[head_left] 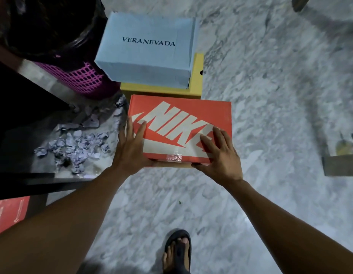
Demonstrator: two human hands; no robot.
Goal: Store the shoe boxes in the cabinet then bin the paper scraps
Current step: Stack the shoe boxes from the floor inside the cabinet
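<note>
1. The yellow box lies mostly hidden under the pale blue box; only a strip of its top and right side shows.
2. The orange box has its near corners covered by the left hand and right hand.
3. The pink basket is half hidden by a dark bag.
4. A red box is cut off at the left edge.
5. The sandalled foot runs off the bottom edge.
6. The far-right floor objects are too blurred to identify.

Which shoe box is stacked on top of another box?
The pale blue VERANEVADA box: it sits on the yellow box. The orange Nike box does not.
</note>
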